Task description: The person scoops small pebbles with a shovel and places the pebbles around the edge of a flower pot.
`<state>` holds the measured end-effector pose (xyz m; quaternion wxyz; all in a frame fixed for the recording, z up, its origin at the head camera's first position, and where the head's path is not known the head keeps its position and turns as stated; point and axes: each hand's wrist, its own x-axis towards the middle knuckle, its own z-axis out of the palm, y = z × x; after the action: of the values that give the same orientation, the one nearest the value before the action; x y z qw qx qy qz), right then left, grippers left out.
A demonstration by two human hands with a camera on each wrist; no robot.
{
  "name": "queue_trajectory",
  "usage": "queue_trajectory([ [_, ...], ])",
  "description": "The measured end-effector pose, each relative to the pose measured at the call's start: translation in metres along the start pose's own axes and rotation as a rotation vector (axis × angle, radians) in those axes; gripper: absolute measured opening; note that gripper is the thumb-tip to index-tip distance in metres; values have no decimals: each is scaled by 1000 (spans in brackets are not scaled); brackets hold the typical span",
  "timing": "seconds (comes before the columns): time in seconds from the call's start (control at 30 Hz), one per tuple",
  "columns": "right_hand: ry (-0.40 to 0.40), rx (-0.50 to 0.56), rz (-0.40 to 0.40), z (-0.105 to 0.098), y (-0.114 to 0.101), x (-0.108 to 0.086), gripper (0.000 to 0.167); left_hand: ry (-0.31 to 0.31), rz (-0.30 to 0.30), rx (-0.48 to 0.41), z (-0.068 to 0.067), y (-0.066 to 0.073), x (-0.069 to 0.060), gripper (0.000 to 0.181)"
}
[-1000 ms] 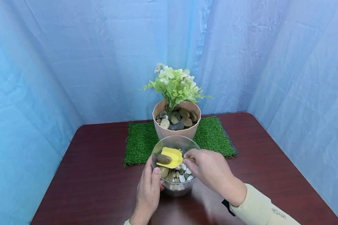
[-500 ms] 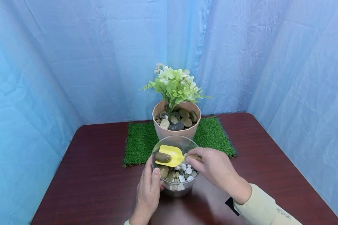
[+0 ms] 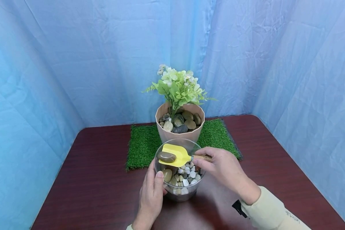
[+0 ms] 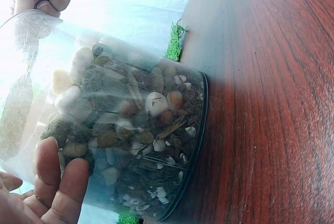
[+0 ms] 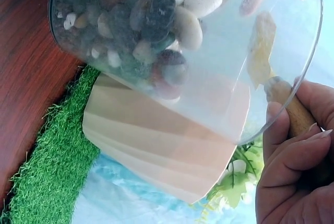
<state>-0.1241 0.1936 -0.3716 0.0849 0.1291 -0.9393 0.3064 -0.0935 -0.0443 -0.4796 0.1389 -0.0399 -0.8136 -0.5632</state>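
Observation:
My right hand (image 3: pixel 225 169) grips the wooden handle (image 5: pixel 296 113) of a small yellow shovel (image 3: pixel 179 156). On the blade, near its tip, lies a smooth brown stone (image 3: pixel 166 157). The blade is over the mouth of a clear plastic container (image 4: pixel 201 114), which holds white, brown and grey pebbles (image 3: pixel 187 175) and larger stones at its left side. My left hand (image 3: pixel 151 195) holds this container from the left, thumb near the rim and fingers round the wall. In the left wrist view, those fingers (image 4: pixel 70 187) lie against the clear side.
Behind the container, a beige pot (image 3: pixel 179 136) with large stones and a leafy white-flowered plant (image 3: pixel 179 84) stands on a green turf mat (image 3: pixel 218 137). All rest on a dark red-brown table (image 3: pixel 103 179). Blue curtains (image 3: pixel 118 64) hang around the back and sides.
The shovel has risen slightly with the brown stone on it, and my right hand has moved a little rightward. More of the handle and pebbles shows. My left hand and the container have stayed put.

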Motion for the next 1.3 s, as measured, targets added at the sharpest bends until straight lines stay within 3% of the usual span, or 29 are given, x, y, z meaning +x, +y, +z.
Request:
queue_trajectory([
  [0.6,12,56,47,-36,9,14,25,-2,1,1,0,1,0,52],
  [0.87,72,-22,31,-55,17,23,27,3,-4,15,0,1,0,52],
  [1.3,131,-102,84,-73,31,32,30,2,0,22,0,1,0,52],
])
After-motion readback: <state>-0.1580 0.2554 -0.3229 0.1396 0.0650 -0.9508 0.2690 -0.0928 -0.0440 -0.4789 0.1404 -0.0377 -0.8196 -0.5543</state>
